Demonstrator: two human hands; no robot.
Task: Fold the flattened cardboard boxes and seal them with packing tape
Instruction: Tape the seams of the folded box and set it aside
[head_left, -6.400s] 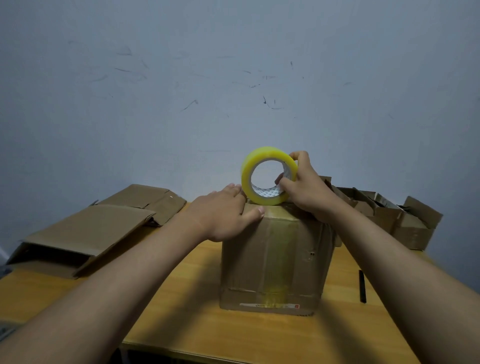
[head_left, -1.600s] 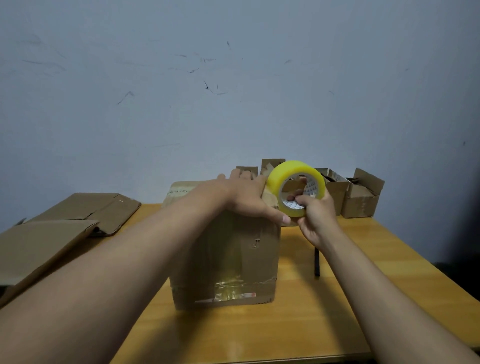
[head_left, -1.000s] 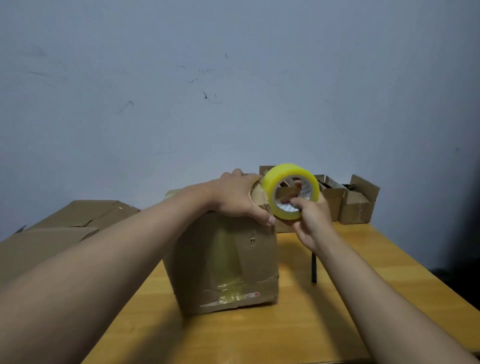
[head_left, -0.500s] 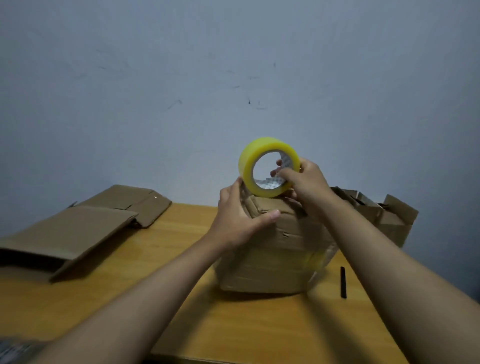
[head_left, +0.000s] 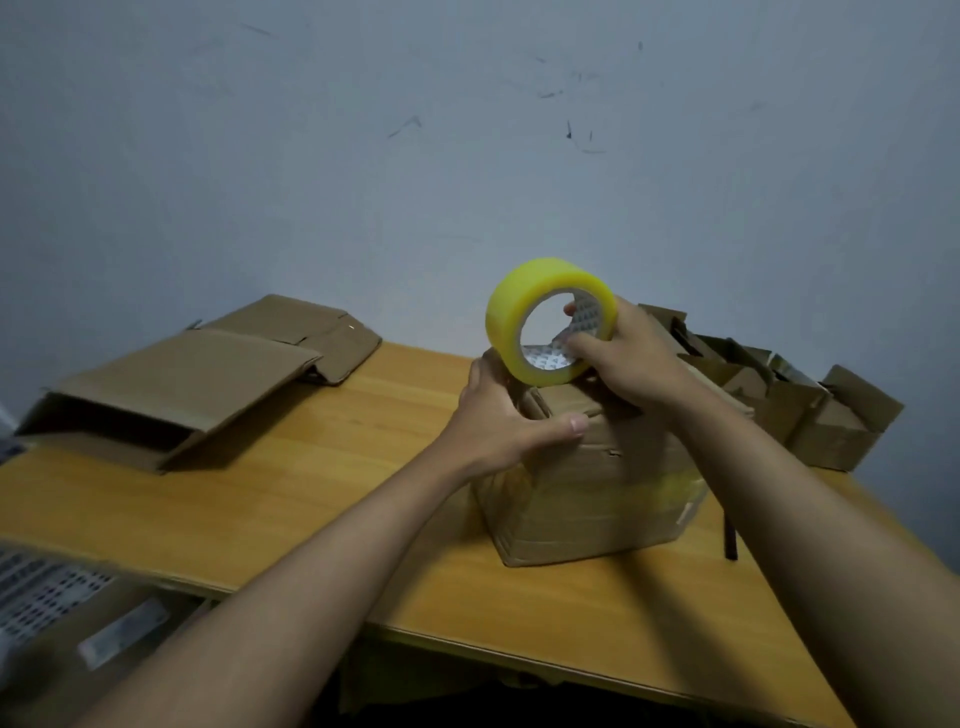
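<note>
A folded cardboard box (head_left: 587, 499) stands on the wooden table (head_left: 322, 499), with strips of clear tape on its sides. My left hand (head_left: 498, 421) grips its top left corner, thumb lying along the front edge. My right hand (head_left: 623, 358) holds a yellow roll of packing tape (head_left: 511, 317) upright on the box top, fingers hooked through the core. Flattened cardboard boxes (head_left: 192, 379) lie at the table's left.
Several small opened cardboard boxes (head_left: 810, 415) crowd the back right corner of the table. A thin black pen-like stick (head_left: 730, 535) lies right of the box. A white perforated basket (head_left: 36, 597) sits below the table's left front edge. A grey wall stands close behind.
The box has been turned and tipped from its tall side to a lower one. The tape roll stays at its top edge in my right hand; my left hand holds the corner.
</note>
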